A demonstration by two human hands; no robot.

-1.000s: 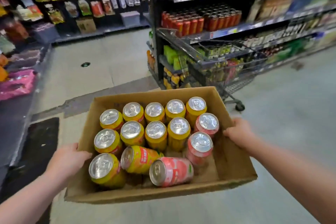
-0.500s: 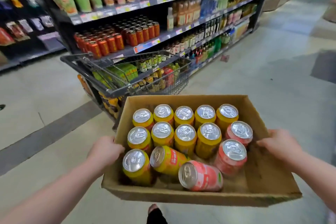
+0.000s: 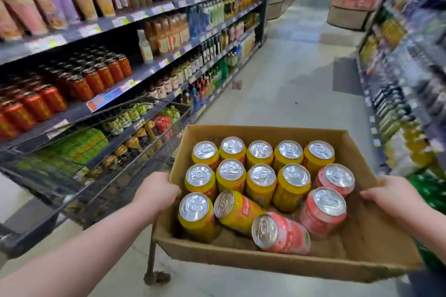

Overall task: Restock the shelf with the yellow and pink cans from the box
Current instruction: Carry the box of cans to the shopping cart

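I carry the open cardboard box (image 3: 376,246) of yellow cans (image 3: 260,182) and pink cans (image 3: 323,212) down the aisle, left hand (image 3: 156,191) and right hand (image 3: 388,191) each with a grip clamped on a side wall – two cans already lie toppled, so any tilt could, I judge, roll more over.

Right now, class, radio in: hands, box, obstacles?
Left hand and right hand gripping cardboard box. Yellow and pink cans aboard, two tipped. Shopping cart close left.

I'm seeing the open cardboard box (image 3: 362,243) carrying yellow cans (image 3: 261,182), mostly standing upright. Pink cans (image 3: 323,211) are sitting right; one yellow, one pink lying tipped.
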